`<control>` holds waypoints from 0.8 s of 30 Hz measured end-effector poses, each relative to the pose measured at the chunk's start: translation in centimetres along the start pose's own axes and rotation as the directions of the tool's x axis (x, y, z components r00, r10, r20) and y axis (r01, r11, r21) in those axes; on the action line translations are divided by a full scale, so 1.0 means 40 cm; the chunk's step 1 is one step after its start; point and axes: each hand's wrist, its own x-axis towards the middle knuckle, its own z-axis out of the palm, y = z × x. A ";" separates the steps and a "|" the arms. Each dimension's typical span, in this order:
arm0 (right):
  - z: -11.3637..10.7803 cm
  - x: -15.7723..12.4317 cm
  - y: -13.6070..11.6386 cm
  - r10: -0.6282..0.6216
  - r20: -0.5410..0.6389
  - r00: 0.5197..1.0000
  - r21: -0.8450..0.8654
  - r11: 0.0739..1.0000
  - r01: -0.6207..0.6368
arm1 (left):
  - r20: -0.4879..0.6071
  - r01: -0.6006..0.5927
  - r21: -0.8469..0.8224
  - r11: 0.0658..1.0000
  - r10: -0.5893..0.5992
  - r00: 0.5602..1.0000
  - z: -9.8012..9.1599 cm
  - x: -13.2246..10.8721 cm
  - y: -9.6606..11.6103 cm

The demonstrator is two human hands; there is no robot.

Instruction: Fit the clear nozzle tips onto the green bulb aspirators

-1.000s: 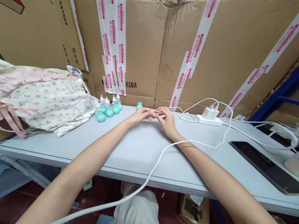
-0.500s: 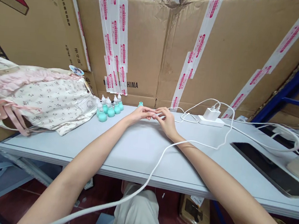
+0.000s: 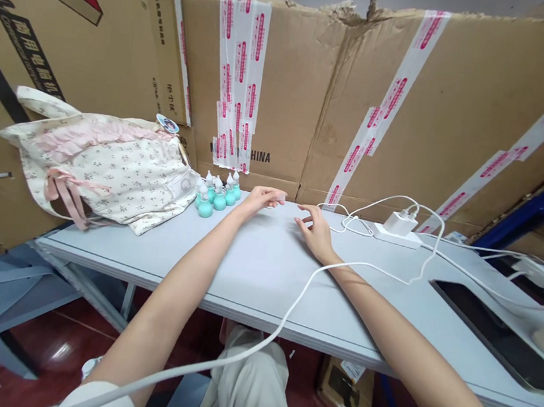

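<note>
My left hand point(image 3: 261, 202) hovers over the back part of the grey-white table point(image 3: 261, 254), fingers stretched to the right and lightly bent, with nothing visible in it. To its right, a gap apart, my right hand point(image 3: 315, 232) is open, with thumb and fingers spread and nothing between them. Left of my left hand stands a cluster of several small teal squeeze-bulb bottles point(image 3: 205, 207) with clear pointed tips. A white cable point(image 3: 301, 294) runs across my right forearm and down past my left arm.
A floral cloth bag point(image 3: 115, 164) with pink ribbon lies at the left. On the right are a white charger on a power strip point(image 3: 397, 236), tangled cables and a black tablet-like device point(image 3: 496, 331). Large taped cardboard boxes point(image 3: 284, 88) wall off the back.
My hands have moved apart from fingertip contact, and the right one has opened. The view has swung left. A small teal item behind my left hand no longer shows.
</note>
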 end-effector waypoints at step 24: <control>0.232 0.164 0.079 0.012 0.372 0.928 -0.360 0.924 0.132 | -0.261 0.081 -0.165 0.983 -0.123 0.957 -0.097 0.021 -0.051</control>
